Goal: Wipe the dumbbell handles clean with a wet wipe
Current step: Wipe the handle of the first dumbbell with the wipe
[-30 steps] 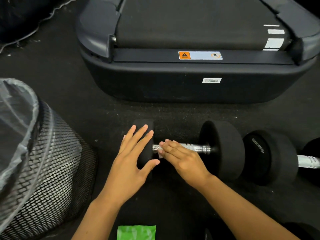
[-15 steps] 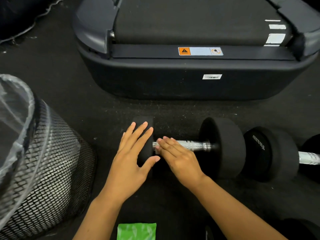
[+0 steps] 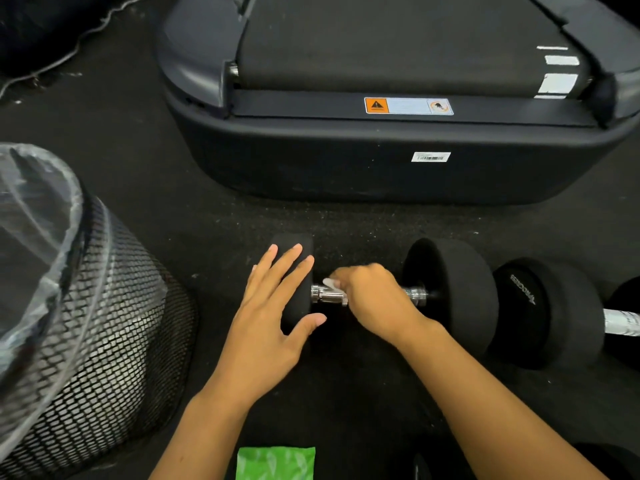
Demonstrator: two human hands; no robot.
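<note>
A black dumbbell lies on the dark floor with its chrome handle running left to right between a left weight and a right weight. My left hand rests flat on the left weight, fingers straight. My right hand is curled over the handle's middle and grips a white wet wipe against the bar; only a corner of the wipe shows. A second dumbbell lies to the right, its silver handle reaching the frame edge.
A treadmill's rear end stands close behind the dumbbells. A black mesh bin lined with clear plastic fills the left side. A green wipe packet lies at the bottom edge between my arms.
My right hand has gone from flat fingers at the handle's left end to curled over the bar farther right. The left hand stayed on the weight.
</note>
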